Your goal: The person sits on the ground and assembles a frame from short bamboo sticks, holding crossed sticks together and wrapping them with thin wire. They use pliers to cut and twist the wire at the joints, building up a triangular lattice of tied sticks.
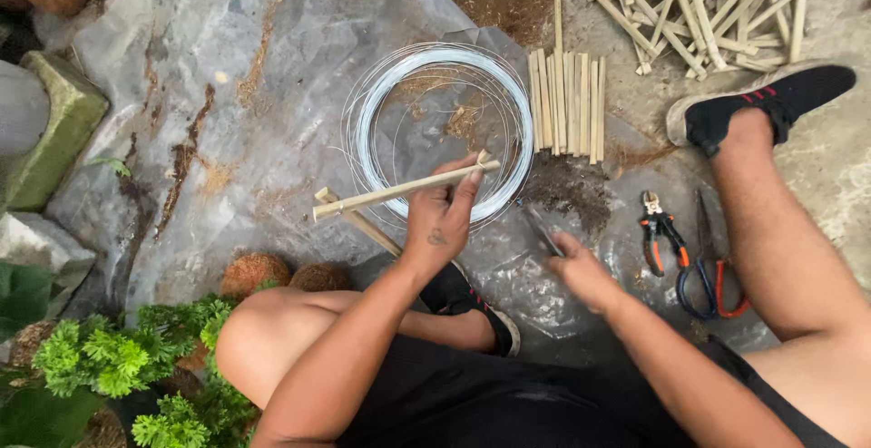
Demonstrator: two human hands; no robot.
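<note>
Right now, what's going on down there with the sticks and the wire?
A person sits on a plastic sheet on the ground. The left hand holds up two crossed bamboo sticks over a coil of pale wire. The right hand grips a dark tool, blurred, so its kind is unclear. Cut sticks lie in a neat row beside the coil, with a loose pile beyond. Pliers and scissors lie by the right leg.

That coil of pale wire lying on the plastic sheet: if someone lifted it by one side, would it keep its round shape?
Probably not entirely. The wire coil is many thin loose loops, some strands straying outward, so it would likely sag and spring apart. It looks light for its width. Lying flat on the plastic sheet, it seems unlikely to roll.
</note>
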